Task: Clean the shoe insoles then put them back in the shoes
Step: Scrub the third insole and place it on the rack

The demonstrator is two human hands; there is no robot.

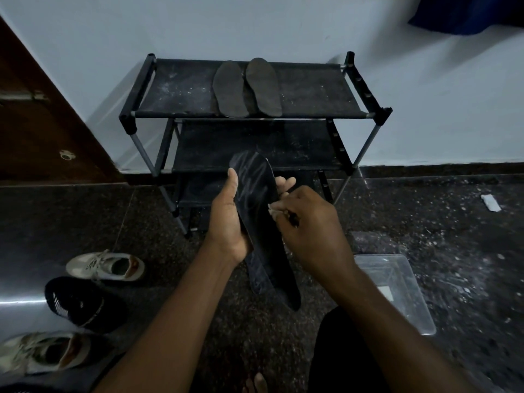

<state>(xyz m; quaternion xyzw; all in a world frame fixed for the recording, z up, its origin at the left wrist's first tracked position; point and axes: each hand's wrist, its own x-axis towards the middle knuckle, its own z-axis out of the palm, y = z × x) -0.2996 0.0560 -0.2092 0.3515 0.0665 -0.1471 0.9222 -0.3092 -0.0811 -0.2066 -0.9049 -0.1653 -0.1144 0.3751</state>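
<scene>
Dark speckled floor (425,222) meets a pale wall (425,95), with a brown door (42,123) at the upper left of the frame. At the lower left three shoes sit in a loose column on the floor: a white sneaker (105,265) highest, a black shoe (82,302) below it, and a second white sneaker (42,353) lowest, near the frame edge. A black shoe rack (312,92) stands against the wall at upper centre; two grey insoles (229,89) lie side by side on its top shelf, slightly overlapping. In the middle of the frame the left hand (226,219) grips a dark insole (261,222), held up clear of the floor, thumb along its left edge and fingertips (286,182) wrapped round behind to the right edge. The right hand (309,231) has its fingers curled, pinching a small pale wad (273,207) against the insole's right side. At the lower right a clear plastic tub (397,290) sits on the floor, and a white scrap (490,202) lies further right.
</scene>
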